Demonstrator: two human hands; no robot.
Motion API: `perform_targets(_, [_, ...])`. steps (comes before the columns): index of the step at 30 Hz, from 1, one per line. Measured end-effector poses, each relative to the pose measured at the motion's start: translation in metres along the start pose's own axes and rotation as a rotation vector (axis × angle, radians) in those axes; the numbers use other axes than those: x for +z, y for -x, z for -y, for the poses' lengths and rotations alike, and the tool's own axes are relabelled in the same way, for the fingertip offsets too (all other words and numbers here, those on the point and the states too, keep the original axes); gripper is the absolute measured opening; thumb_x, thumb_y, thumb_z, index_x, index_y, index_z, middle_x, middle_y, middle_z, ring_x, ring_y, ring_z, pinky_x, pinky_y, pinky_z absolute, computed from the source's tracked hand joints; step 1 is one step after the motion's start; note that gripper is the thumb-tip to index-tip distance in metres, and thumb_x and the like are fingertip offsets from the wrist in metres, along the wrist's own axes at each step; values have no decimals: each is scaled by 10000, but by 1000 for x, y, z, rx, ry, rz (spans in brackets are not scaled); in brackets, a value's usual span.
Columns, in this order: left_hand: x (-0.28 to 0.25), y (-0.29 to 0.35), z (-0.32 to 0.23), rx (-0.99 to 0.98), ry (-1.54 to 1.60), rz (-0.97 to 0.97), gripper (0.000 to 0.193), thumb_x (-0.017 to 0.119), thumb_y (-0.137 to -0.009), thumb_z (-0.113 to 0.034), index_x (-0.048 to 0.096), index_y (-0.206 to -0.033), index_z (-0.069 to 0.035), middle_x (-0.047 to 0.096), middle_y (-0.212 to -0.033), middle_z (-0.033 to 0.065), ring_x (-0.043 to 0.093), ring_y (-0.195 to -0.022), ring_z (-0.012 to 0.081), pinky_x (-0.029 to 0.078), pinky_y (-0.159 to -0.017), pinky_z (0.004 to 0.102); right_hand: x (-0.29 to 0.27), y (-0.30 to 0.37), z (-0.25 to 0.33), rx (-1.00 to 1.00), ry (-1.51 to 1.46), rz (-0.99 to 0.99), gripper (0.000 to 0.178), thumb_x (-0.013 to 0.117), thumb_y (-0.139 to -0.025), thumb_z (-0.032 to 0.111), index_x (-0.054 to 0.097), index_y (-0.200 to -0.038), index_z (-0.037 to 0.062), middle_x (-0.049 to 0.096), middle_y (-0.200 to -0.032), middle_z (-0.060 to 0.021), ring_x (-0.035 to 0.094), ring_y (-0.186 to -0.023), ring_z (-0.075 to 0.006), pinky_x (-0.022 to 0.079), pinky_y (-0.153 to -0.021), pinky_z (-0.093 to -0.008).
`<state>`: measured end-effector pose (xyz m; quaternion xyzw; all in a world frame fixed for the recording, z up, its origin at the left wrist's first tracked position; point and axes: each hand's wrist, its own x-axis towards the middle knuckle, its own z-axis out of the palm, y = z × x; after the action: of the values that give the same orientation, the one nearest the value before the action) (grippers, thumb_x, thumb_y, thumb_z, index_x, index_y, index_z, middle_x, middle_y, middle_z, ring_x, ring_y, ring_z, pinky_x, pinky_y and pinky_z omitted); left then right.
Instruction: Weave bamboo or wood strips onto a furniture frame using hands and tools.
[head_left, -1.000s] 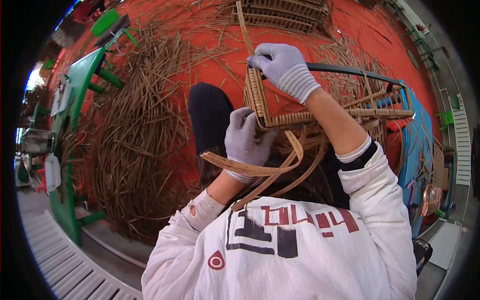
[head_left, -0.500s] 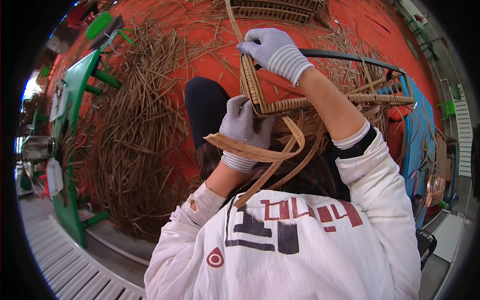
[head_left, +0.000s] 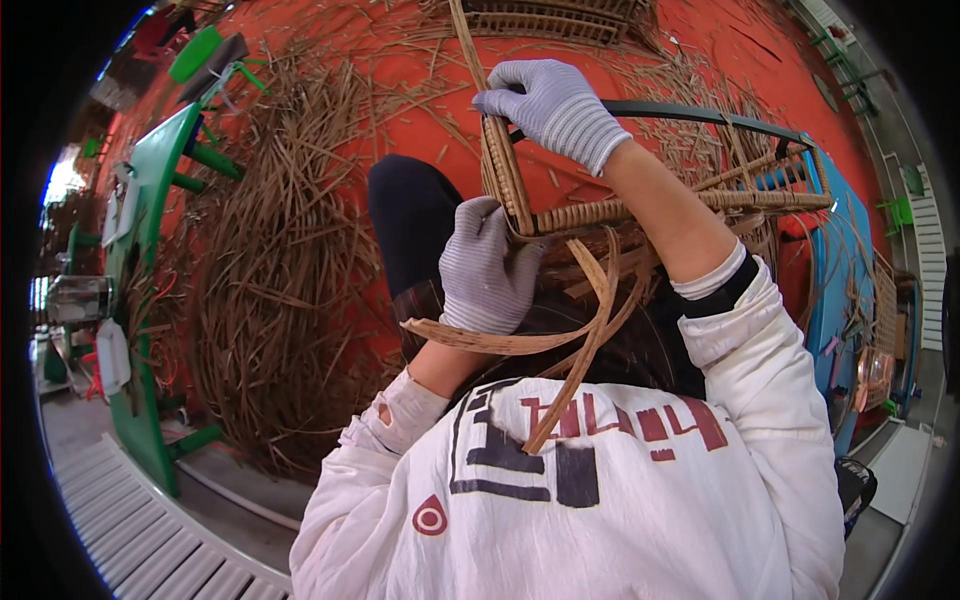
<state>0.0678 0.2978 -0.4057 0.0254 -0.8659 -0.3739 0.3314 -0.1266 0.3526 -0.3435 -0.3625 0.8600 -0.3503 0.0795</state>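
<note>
- Holding the angular brown woven-fibre frame (head_left: 590,212) over my dark-clothed lap (head_left: 655,345), I am judging it partly done: near edges are showing wrapped, the smooth black curved bar (head_left: 700,114) is showing bare, and flat brown strips (head_left: 470,338) are hanging loose.
- My striped, grey-gloved right grip (head_left: 545,105) is clamping the frame's far end.
- My matching left grip (head_left: 485,265) is touching its near corner; fingertips are hiding, so I cannot tell its closure.

Striped knit gloves (head_left: 488,275): 2. Woven frame (head_left: 580,213), hand-held: 1. White sweatshirt (head_left: 640,540): 1. Green table (head_left: 160,155), left: 1. Blue table (head_left: 829,300), right: 1. Round green stool (head_left: 195,55), upper left: 1.
</note>
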Motion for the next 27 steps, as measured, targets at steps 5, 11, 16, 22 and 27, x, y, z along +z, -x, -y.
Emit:
perform_targets(5, [-1,1,-2,-29,40,21,370,796,-770,-118,640,-1065,41,567,-1079,185,654,-778,341,536,-666,379,0,4,4,42,-21,-43,312,682,-901,394,734,-844,91,667,-690,-93,663,-671,-242,533,-715,-384])
perform_targets(11, [0,-1,-2,-27,-32,5,409,825,-748,-177,643,-1052,26,563,-1068,153,655,-772,321,534,-661,381,2,-1,9,90,-49,-121,249,735,-899,275,727,-847,31,665,-670,-68,641,-613,-132,547,-621,-315])
perform_targets(16, [5,-1,7,-24,-108,26,452,849,-715,-204,638,-1041,28,547,-1085,151,627,-762,285,531,-656,365,-3,-5,16,206,-14,6,264,705,-871,372,752,-860,112,690,-745,-120,662,-731,-293,526,-750,-414])
perform_targets(22, [-6,8,14,38,-86,67,412,809,-748,-156,650,-1076,38,564,-1110,167,632,-854,323,536,-771,385,-6,-3,17,66,132,37,322,639,-927,371,710,-889,60,657,-733,-148,641,-702,-303,515,-726,-418])
perform_targets(27, [-24,-1,38,-64,102,-142,142,665,-854,-73,686,-978,-7,634,-991,164,645,-874,340,514,-775,408,-6,11,20,-22,113,-1,317,652,-925,340,678,-869,29,620,-714,-158,603,-649,-290,480,-661,-409])
